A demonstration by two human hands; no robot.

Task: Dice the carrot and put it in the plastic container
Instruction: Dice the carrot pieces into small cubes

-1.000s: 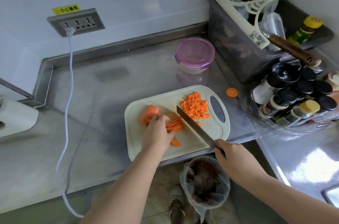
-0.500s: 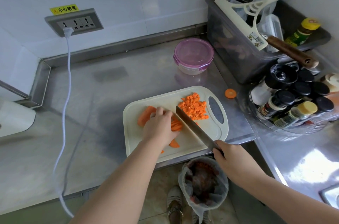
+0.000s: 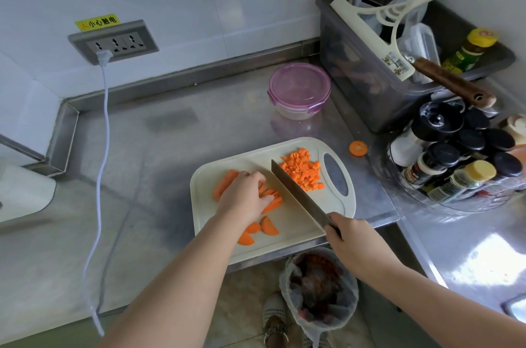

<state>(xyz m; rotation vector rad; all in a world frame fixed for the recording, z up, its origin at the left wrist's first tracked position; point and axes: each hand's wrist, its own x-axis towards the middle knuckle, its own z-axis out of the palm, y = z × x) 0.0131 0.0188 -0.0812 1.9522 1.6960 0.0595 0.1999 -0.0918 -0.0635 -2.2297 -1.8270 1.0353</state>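
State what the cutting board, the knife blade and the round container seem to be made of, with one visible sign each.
Cutting board: cream plastic, matte, with a rounded moulded rim. Knife blade: probably steel, dull grey sheen. Round container: clear plastic or glass body, translucent purple plastic lid with clip tabs.

Left hand (image 3: 245,199) lies palm-down, loosely curled; right hand (image 3: 353,239) is clenched, knuckles upward.

Glossy steel counter (image 3: 170,165), matt plastic cutting board (image 3: 287,229), apparently smooth metal knife blade (image 3: 296,194).
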